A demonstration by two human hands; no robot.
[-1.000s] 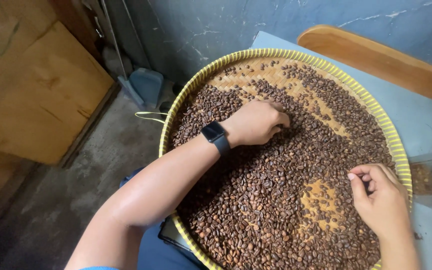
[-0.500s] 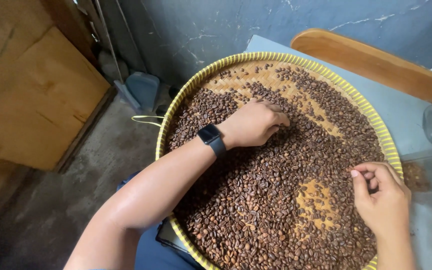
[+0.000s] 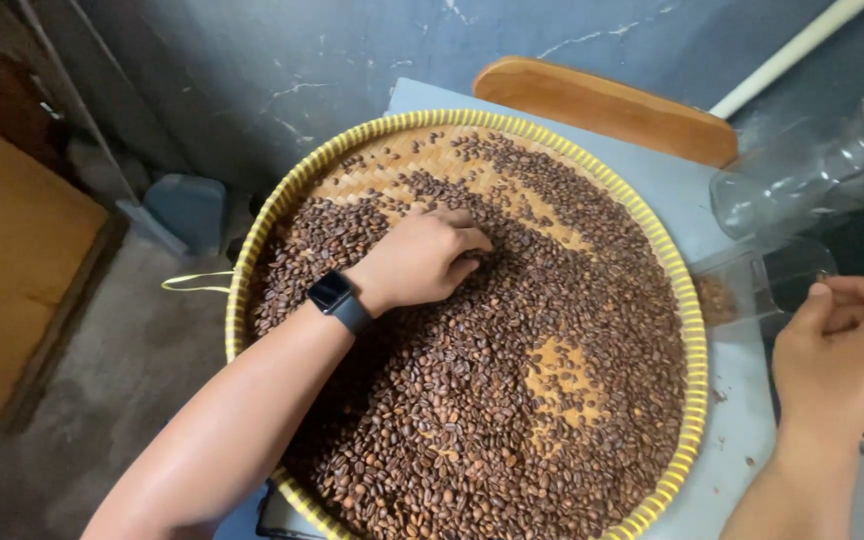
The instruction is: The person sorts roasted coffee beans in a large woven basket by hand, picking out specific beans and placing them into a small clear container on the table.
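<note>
- While our left hand (image 3: 422, 262) lay curled, fingers bunched and knuckles up, on the roasted coffee beans (image 3: 472, 380), they filled most of the round woven tray (image 3: 694, 330) with the yellow rim, bare weave showing at the far side and in one patch near the middle.
- Our right hand (image 3: 842, 355) was off the tray, past its right rim, fingers loosely bent with the thumb up over a clear plastic container (image 3: 752, 285); whether it pinched a bean we could not tell.
- Risk, as we judged it: the tray overhung the table's (image 3: 672, 185) near edge, so a hard press there could have tipped beans to the floor.
- A careless sweep could also have flicked beans over the low rim.
- Beyond lay a wooden board (image 3: 602, 105), a clear bottle (image 3: 802, 170), a cracked blue-grey wall (image 3: 282, 70), and a concrete floor (image 3: 122, 380).
</note>
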